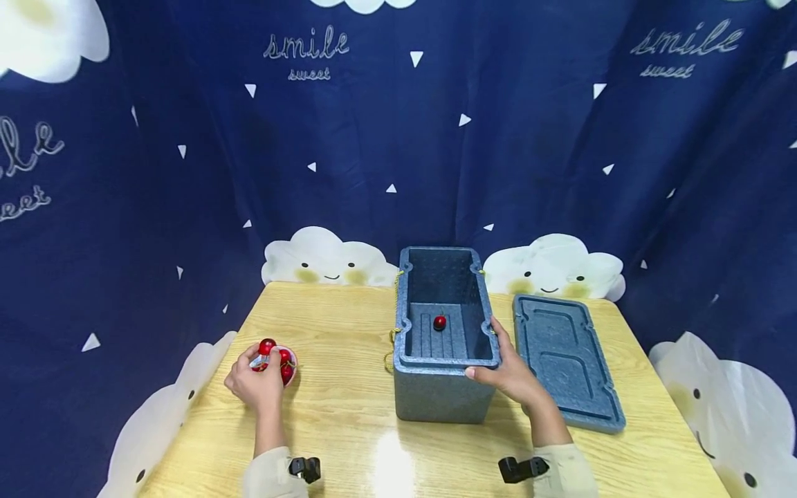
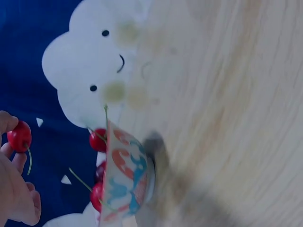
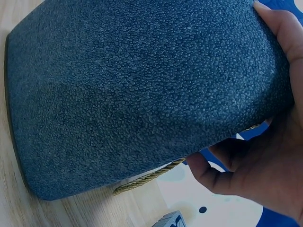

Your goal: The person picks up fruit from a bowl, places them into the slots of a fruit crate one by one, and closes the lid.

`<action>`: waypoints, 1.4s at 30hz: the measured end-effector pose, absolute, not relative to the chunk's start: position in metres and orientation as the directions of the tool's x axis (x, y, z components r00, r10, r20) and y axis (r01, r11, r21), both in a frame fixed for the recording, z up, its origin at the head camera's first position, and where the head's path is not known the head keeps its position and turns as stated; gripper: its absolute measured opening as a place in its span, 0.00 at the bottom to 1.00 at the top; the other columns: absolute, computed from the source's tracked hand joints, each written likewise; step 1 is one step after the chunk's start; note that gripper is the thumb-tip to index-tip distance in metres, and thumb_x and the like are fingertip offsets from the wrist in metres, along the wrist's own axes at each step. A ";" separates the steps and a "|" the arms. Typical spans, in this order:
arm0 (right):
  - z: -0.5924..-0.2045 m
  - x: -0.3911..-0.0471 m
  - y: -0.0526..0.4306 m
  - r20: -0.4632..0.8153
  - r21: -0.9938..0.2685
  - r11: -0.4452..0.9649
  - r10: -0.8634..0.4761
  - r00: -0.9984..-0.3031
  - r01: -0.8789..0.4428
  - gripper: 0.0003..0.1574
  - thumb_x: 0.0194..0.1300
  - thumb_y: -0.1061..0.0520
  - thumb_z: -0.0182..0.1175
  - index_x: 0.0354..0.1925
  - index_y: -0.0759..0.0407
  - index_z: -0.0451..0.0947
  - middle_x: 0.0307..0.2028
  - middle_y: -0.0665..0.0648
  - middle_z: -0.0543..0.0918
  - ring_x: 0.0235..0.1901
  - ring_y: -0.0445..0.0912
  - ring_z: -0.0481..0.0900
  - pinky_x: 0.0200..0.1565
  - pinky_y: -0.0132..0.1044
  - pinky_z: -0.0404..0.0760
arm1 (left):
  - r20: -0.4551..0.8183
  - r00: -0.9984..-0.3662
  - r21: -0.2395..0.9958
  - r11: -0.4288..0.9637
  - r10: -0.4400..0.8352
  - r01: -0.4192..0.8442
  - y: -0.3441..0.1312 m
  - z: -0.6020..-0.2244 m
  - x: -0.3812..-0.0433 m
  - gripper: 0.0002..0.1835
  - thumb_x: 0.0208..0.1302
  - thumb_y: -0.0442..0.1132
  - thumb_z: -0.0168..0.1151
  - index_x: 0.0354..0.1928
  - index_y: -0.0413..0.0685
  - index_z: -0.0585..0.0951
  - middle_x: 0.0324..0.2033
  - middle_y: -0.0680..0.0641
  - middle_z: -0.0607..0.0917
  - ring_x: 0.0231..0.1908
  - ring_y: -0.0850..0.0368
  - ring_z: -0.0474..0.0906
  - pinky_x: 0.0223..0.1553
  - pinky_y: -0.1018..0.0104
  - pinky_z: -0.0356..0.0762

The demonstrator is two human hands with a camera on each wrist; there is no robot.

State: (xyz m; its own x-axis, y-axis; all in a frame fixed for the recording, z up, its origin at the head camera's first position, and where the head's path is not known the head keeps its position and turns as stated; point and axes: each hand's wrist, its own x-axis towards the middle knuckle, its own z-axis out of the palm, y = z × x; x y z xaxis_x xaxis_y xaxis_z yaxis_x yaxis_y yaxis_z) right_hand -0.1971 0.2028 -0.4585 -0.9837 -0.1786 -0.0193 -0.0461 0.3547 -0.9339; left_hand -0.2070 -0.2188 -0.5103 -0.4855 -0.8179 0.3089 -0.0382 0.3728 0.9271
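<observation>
Pinching cherry (image 2: 20,134) in left fingers (image 2: 7,122) near bowl (image 2: 127,172), nine o'clock from box (image 1: 442,400); gripping box with right fingers (image 1: 501,337); could drop cherry through loose pinch.

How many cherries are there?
At least 5: one cherry in the left hand, one inside the box, three cherries in the bowl, where others may hide.

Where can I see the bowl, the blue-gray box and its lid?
Bowl (image 2: 125,174), left wrist view: patterned outer wall.
Box (image 1: 443,398), head view: near outer wall.
Lid (image 1: 568,363), head view: middle.
</observation>
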 end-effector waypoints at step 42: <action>-0.462 -0.199 0.207 0.021 -0.946 0.314 -0.206 -0.978 -0.086 0.69 0.50 0.52 0.71 0.73 0.43 0.32 0.68 0.68 0.48 0.64 0.63 0.52 0.59 0.62 0.51 | 0.259 -0.729 0.965 0.137 -0.634 0.224 -0.114 -0.434 -0.236 0.16 0.47 0.35 0.71 0.40 0.40 0.82 0.34 0.44 0.84 0.38 0.58 0.72 0.40 0.58 0.65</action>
